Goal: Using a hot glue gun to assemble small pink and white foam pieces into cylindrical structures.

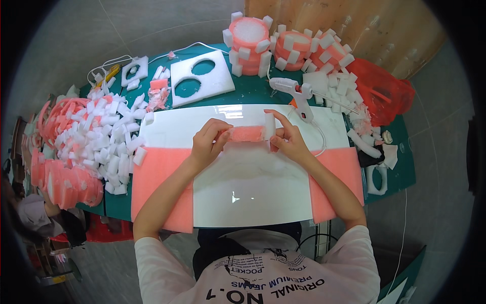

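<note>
Pinching a pink foam strip (246, 134) with the left hand (206, 142) and, at its end, a white foam block (270, 125) with the right hand (289, 142), both over the glossy board (253, 187), perhaps risking a crooked fit through uneven squeezing.

Held pink foam (246, 134) rough, matt; tabletop board (253, 185) glossy.

This looks like a foam craft workshop. The green desk (406, 169) has a white glue gun (291, 88), heaps of little white foam blocks (111, 121), round pink foam pieces (71, 185) and a foam sheet (215, 83) with two big holes.
</note>
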Available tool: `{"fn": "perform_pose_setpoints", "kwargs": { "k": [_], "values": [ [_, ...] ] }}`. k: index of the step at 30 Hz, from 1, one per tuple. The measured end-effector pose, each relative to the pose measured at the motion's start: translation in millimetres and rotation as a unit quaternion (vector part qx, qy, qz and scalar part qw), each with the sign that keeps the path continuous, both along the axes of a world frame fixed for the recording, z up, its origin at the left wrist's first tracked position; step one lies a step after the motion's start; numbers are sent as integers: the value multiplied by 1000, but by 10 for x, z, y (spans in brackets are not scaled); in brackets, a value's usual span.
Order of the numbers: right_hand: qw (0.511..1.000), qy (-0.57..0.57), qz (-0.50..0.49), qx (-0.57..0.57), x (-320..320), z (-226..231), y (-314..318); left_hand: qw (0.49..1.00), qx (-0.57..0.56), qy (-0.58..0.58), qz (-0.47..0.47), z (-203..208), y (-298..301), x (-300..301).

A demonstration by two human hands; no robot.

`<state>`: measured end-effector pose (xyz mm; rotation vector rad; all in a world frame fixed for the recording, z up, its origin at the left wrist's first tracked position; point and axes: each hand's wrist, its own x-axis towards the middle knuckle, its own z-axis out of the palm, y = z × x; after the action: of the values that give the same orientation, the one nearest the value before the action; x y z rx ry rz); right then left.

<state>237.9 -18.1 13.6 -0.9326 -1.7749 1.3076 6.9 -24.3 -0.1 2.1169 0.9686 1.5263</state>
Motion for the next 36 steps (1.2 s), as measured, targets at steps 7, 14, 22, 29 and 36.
{"fn": "perform_pose_setpoints", "kwargs": {
  "k": [7, 14, 22, 29, 36],
  "values": [
    [1000, 4, -3, 4, 11, -3, 7, 1000, -8, 10, 7, 0, 1, 11],
    [1000, -1, -1, 7, -1, -43, 17, 1000, 14, 2, 9, -40, 4, -5],
    [1000, 2, -3, 5, -4, -27, 11, 999, 41, 35, -1, -2, -18, -32],
    [1000, 1, -2, -7, 13, 0, 1, 998, 55, 28, 1, 22, -14, -11],
    [1000, 1, -1, -3, -7, -30, 10, 996, 78, 35, 20, 7, -12, -15]
  ]
}}
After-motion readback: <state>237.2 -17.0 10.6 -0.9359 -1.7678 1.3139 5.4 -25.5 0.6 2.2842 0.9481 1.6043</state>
